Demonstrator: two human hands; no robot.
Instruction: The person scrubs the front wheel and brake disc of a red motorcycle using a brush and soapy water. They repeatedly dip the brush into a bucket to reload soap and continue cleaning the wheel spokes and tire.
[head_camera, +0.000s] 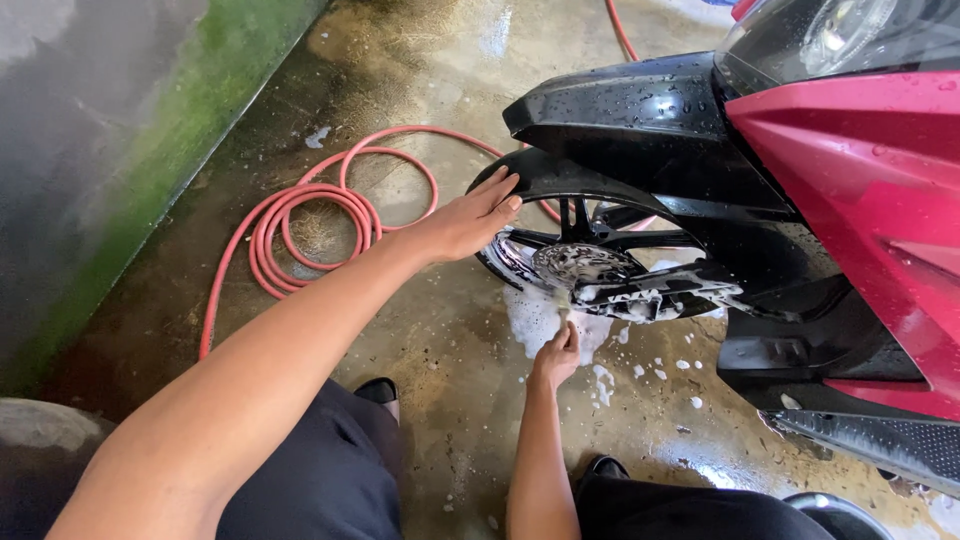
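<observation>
A: Wet concrete floor (450, 400) is glistening all round, with foam patches lying near the middle. What are the hands doing, nearest first?

B: Nearest, the right hand (556, 358) is closing its grip around a small brush (563, 303), fingers curled on the handle, the bristle end poking up toward the soapy brake disc (583, 265) just beyond it.

A: And the other?

B: The left hand (472, 218) is lying flat and open on the front tyre (540, 180), fingers spread over the top of the tread, holding nothing.

A: How is that wheel likely handling?

B: I'd judge it heavy and stiff, and slippery while it is dripping with suds. The rubber tread, where the palm is resting, looks like the surest place to steady it; the spokes and disc are looking slick.

A: Where is it sitting relative to the brush hand?

B: Just beyond and slightly left of it, under the black mudguard (640, 105). To the right, the red fairing (860, 180) is beading with water. Farther left, a pink hose (310, 215) is lying coiled beside the green-stained wall (150, 150).
</observation>
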